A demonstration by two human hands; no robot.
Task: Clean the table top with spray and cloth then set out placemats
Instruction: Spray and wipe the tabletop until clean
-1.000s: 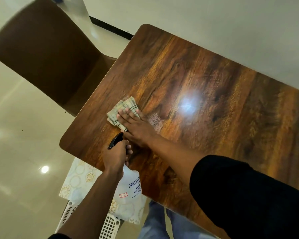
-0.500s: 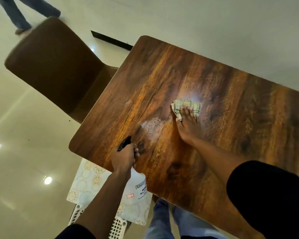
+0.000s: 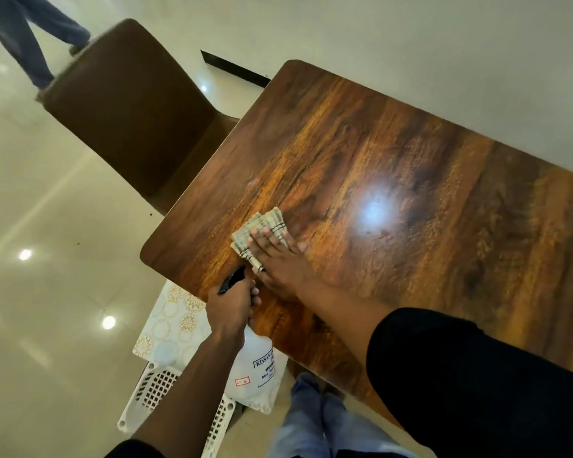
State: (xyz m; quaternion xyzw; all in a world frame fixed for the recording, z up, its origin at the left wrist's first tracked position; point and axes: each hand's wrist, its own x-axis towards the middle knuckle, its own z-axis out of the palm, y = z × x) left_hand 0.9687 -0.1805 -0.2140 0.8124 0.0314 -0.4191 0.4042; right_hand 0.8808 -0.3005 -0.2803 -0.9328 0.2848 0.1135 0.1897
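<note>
The glossy brown wooden table top (image 3: 394, 180) fills the middle and right of the view. My right hand (image 3: 275, 256) lies flat on a folded checked cloth (image 3: 260, 228) and presses it onto the table near the left edge. My left hand (image 3: 232, 305) grips the neck of a white spray bottle (image 3: 255, 368) with a black trigger head (image 3: 230, 280), held at the table's near-left edge. White placemats with gold circle patterns (image 3: 169, 328) lie on a white plastic basket (image 3: 159, 391) on the floor below the table.
A brown chair (image 3: 126, 104) stands at the table's left side. Another person's legs (image 3: 24, 38) are at the top left on the shiny tiled floor. My own legs in jeans (image 3: 318, 421) show below the table edge. A wall runs behind the table.
My right hand has slid the cloth back from the table's middle toward the left edge, close to the spray bottle. My left hand still holds the bottle in about the same place.
</note>
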